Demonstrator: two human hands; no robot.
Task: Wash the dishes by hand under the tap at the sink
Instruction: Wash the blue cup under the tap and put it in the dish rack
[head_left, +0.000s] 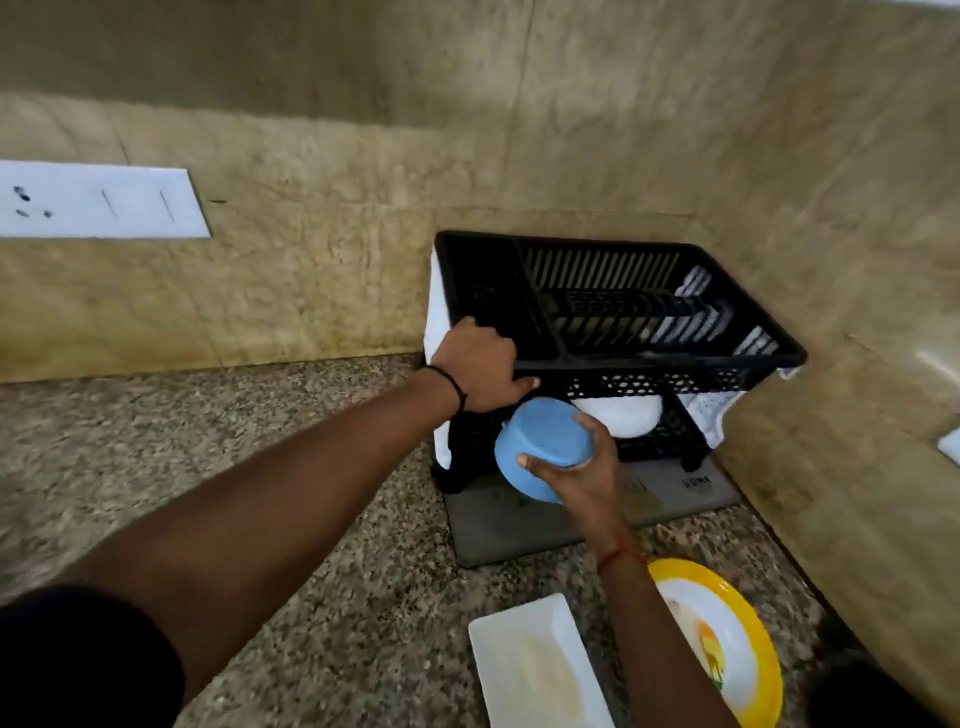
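A black two-tier plastic dish rack (675, 364) stands in the counter corner on a grey mat (519, 525). My left hand (480, 366) grips the front left rim of the rack's top tier. My right hand (582, 467) holds a light blue cup (543, 447) upside down, its base toward me, just in front of the lower tier. A white bowl (621, 413) sits inverted on the lower shelf behind the cup. Near the bottom edge lie a white rectangular plate (535, 665) and a yellow-rimmed round plate (727, 634). No sink or tap is in view.
The speckled granite counter (311, 493) stretches left of the rack. A white cloth (714, 413) hangs under the rack at its left and right sides. Beige tiled walls (363, 208) meet behind the rack. A white switch panel (98, 200) is on the left wall.
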